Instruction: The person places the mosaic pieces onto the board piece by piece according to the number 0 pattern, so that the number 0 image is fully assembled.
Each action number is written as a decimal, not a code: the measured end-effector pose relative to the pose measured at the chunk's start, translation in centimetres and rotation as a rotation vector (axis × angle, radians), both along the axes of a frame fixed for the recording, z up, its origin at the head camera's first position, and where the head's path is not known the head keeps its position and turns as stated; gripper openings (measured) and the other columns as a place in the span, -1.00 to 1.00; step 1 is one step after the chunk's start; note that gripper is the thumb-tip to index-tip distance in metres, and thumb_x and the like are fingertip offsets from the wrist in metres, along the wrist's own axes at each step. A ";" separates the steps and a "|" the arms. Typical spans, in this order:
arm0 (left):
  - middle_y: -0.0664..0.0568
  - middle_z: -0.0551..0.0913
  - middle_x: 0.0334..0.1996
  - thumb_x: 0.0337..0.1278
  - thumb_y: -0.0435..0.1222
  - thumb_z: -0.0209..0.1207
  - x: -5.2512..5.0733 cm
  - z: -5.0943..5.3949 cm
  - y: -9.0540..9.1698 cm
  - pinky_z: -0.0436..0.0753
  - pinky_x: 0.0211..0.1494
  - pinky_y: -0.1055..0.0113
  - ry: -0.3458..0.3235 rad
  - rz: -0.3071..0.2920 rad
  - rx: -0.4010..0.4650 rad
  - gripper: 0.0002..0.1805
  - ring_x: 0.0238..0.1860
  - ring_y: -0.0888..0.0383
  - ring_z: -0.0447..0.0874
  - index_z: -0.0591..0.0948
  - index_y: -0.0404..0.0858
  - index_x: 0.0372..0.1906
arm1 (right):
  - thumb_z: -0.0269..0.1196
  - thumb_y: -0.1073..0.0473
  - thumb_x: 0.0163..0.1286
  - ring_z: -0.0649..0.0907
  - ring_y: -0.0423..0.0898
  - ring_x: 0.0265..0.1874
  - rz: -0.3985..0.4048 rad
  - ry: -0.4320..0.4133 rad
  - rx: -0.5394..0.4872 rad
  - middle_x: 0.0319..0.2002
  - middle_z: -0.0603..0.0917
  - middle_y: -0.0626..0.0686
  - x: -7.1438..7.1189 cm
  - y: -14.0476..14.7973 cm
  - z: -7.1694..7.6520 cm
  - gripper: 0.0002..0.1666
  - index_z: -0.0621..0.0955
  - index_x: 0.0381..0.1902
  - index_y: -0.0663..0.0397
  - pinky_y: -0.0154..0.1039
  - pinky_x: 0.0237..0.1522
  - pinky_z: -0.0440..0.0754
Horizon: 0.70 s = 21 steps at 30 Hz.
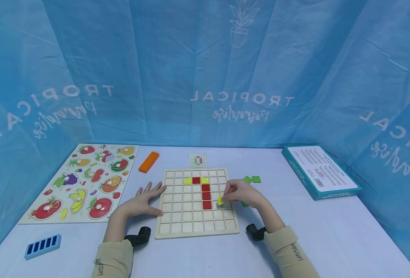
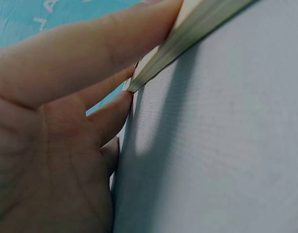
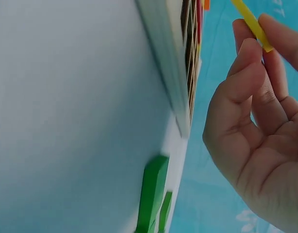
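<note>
A pale wooden grid board (image 1: 187, 227) lies on the table between both hands. Red square tiles (image 1: 206, 195) form a short column on it, with one more red tile (image 1: 196, 180) higher up, flanked by two yellow curved pieces (image 1: 188, 180). My left hand (image 1: 138, 204) rests spread at the board's left edge, its thumb and fingers touching the rim. Over the right part of the grid, my right hand (image 1: 244, 193) pinches a yellow tile (image 3: 253, 26) between thumb and fingers, tilted and above the surface. Green pieces (image 1: 256, 179) lie just right of the board, one partly hidden by that hand.
Behind the board lies a small pattern card (image 1: 198, 160). A fruit puzzle board (image 1: 97, 185), an orange block (image 1: 148, 161) and a light blue slotted block (image 1: 43, 246) are on the left. A teal box (image 1: 321, 172) lies at the right, before a blue curtain (image 1: 205, 69).
</note>
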<state>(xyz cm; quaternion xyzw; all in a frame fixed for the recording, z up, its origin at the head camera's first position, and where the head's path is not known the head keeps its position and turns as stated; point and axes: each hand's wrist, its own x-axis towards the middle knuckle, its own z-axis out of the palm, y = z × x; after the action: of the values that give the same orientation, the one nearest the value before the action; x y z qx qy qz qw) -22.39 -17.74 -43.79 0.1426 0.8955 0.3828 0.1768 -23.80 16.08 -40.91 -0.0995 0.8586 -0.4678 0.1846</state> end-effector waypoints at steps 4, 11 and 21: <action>-0.24 -0.06 0.43 -0.29 -0.15 0.39 0.1 0.1 0.0 -0.44 0.35 -0.20 0.004 -0.009 0.001 0.03 0.41 -0.27 -0.45 0.16 -0.27 0.39 | 0.35 0.29 0.06 0.56 -0.13 -0.47 0.065 0.006 0.000 -0.50 0.62 0.00 0.3 -0.9 0.1 -0.85 0.58 -0.40 0.17 -0.26 -0.38 0.55; -0.25 -0.05 0.42 -0.30 -0.15 0.39 -0.1 -0.2 -0.1 -0.43 0.35 -0.21 0.013 -0.010 -0.006 0.03 0.41 -0.28 -0.44 0.16 -0.27 0.39 | 0.30 0.38 0.08 0.54 -0.13 -0.45 0.159 0.023 0.020 -0.48 0.62 0.01 0.7 -2.2 0.2 -0.89 0.64 -0.39 0.15 -0.31 -0.35 0.54; -0.26 -0.06 0.42 -0.29 -0.13 0.39 -0.2 -0.4 -0.2 -0.44 0.35 -0.21 0.024 -0.019 -0.001 0.04 0.41 -0.28 -0.44 0.15 -0.29 0.39 | 0.36 0.39 0.03 0.55 -0.17 -0.51 0.209 0.073 0.196 -0.55 0.61 -0.07 1.1 -3.7 -0.2 -0.84 0.64 -0.48 0.04 -0.34 -0.37 0.54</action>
<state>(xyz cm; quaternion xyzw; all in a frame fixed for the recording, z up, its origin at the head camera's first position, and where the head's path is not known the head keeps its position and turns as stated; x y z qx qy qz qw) -22.58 -17.95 -44.15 0.1556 0.8962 0.3791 0.1697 -22.66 12.41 -41.09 -0.1866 0.8912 -0.3563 0.2098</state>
